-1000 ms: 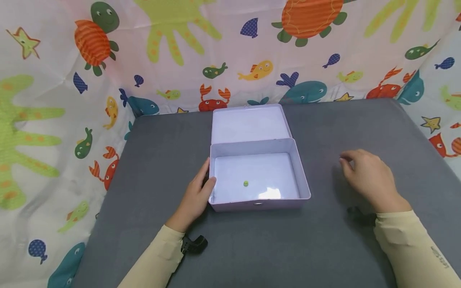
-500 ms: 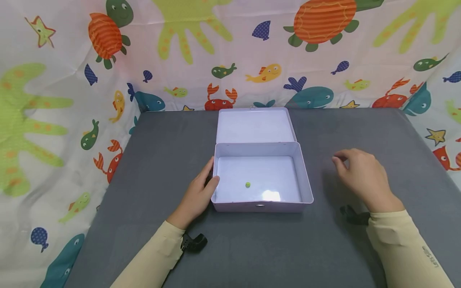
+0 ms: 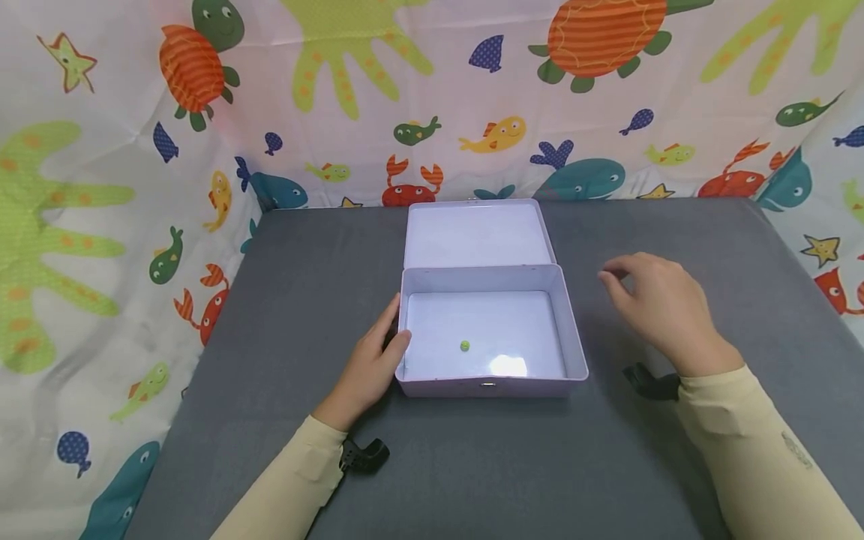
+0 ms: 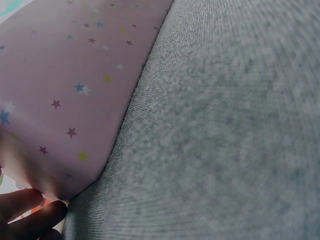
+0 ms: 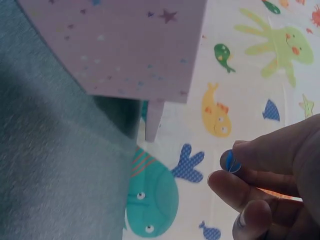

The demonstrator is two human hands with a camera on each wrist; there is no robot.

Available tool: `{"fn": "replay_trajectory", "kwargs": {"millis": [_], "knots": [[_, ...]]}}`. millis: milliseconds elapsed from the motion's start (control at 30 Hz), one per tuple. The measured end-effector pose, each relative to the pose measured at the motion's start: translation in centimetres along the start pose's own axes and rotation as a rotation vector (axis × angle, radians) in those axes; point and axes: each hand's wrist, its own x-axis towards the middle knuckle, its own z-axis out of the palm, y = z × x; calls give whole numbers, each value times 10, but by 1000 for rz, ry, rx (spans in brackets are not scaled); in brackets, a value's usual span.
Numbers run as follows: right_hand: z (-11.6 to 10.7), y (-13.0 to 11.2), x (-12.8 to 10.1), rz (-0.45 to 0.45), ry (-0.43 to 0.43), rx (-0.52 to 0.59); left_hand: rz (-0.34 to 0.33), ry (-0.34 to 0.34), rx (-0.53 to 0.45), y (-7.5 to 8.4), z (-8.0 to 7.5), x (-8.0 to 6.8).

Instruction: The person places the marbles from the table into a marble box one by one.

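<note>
The only writing in view is a small dark line of print on the cream sleeve (image 3: 793, 450) of the right arm, near the lower right corner of the worktop (image 3: 472, 465), and it is too small and blurred to read.

In my head view the green bead (image 3: 464, 346) inside the box (image 3: 570, 330) is too small to identify. The left hand (image 4: 27, 212) is cut off at the left wrist picture's edge.
</note>
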Motion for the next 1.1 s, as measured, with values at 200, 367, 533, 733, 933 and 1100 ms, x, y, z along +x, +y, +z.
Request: {"fn": "replay_trajectory", "kwargs": {"millis": [200, 367, 533, 733, 933, 1100], "knots": [[1, -14, 9, -71, 17, -12, -2, 4, 9, -2, -1, 0], [1, -24, 16, -113, 6, 36, 14, 4, 13, -3, -2, 1], [1, -35, 22, -125, -33, 71, 24, 0, 17, -3, -1, 1], [2, -50, 32, -146, -55, 78, 33, 6, 15, -3, -1, 2], [5, -67, 38, -199, -57, 78, 27, 3, 18, -3, 0, 1], [11, -81, 45, -196, -97, 78, 22, -3, 18, -2, -1, 2]]}}
